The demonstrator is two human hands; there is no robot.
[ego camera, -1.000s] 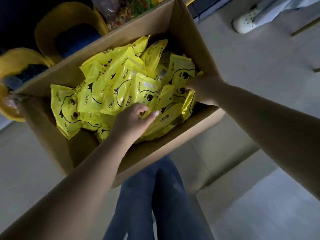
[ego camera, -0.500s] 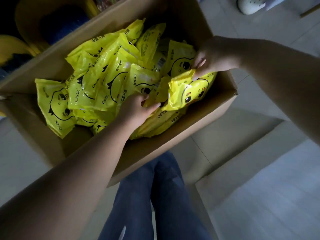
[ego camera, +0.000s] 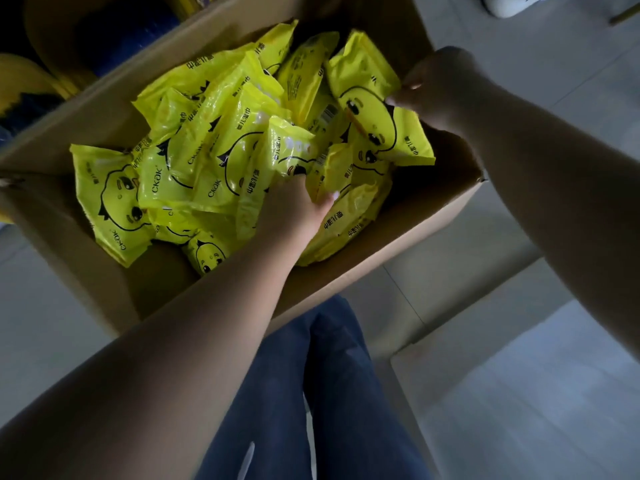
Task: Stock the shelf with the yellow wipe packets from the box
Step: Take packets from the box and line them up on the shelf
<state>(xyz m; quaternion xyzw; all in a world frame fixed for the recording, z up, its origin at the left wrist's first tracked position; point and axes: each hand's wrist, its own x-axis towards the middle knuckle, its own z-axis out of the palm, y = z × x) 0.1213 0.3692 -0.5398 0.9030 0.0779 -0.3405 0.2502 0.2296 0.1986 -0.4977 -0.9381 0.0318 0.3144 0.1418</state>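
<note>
An open cardboard box (ego camera: 374, 275) holds several yellow wipe packets (ego camera: 194, 161) printed with a cartoon duck face. My right hand (ego camera: 440, 88) pinches the edge of one yellow packet (ego camera: 377, 109) at the box's right side, lifted above the pile. My left hand (ego camera: 298, 206) reaches into the middle of the box and grips another packet (ego camera: 332, 171), its fingers curled round the packet's edge. The shelf is not in view.
The box stands on a pale tiled floor (ego camera: 519, 393). My legs in blue jeans (ego camera: 311, 393) are right in front of it. Yellow and dark blue items (ego camera: 41, 84) lie beyond the box at upper left. A white shoe (ego camera: 502, 3) shows at upper right.
My right hand has lifted a packet out of the pile and turned it upward near the box's right wall. My left hand has pushed deeper among the packets and closed on one.
</note>
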